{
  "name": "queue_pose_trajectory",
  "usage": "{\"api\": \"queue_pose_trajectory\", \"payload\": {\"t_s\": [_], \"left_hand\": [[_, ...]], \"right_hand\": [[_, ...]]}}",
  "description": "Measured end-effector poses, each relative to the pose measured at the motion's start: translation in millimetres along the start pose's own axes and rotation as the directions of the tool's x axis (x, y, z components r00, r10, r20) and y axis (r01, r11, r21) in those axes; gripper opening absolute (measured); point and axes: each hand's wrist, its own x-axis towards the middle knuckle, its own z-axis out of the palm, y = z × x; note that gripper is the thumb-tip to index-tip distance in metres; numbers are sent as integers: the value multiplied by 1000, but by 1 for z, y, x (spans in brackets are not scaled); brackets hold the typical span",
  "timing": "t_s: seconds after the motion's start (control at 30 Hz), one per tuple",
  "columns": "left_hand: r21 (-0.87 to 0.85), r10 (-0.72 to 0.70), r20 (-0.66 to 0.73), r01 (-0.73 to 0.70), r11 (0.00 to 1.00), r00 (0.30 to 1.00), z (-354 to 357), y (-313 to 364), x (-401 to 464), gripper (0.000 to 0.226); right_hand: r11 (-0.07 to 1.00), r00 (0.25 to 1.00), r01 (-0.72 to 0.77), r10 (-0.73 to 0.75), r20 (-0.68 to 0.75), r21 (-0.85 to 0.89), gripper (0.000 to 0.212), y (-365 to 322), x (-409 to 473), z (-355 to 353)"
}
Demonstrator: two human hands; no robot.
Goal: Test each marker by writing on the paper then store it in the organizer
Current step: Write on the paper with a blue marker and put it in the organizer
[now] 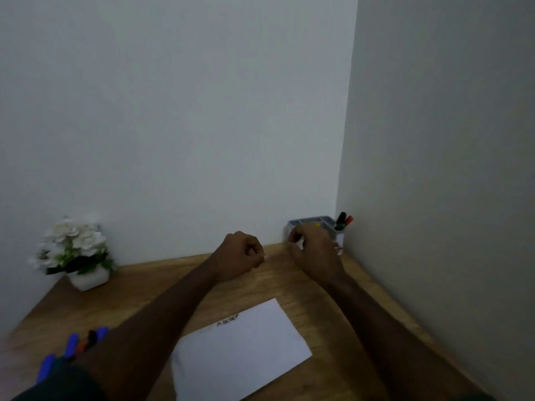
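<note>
Fingers (pixel 295 237) of the right hand (pixel 314 250) curl just before the organizer (pixel 311 221).

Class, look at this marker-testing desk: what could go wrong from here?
1. The organizer sits in the far corner; the right hand reaching there might knock the markers standing in it.
2. The left forearm lies beside the loose markers near the edge and could sweep them off.

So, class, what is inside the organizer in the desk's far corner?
The organizer holds markers, black and red caps showing, in its right-hand cup. Its trays look mostly empty; the right hand covers the front.
</note>
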Motion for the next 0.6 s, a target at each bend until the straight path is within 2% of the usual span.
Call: {"api": "queue_pose_trajectory", "payload": {"t_s": [0.2,0.4,0.5,0.6], "left_hand": [[56,-102,-68,106,993,992,-50,-39,-80,13],[166,-192,-215,230,959,958,-99,-95,-159,15],[191,-249,-200,287,939,948,-113,-123,-190,11],[212,-264,-175,298,931,949,-125,-140,-210,18]], "right_hand": [[993,979,92,-105,173,80,6,-78,-34,60],[973,902,127,-195,386,194,7,-161,-63,119],[974,847,116,-199,493,194,10,-195,-78,143],[977,824,82,-178,538,197,11,-223,-85,160]]}}
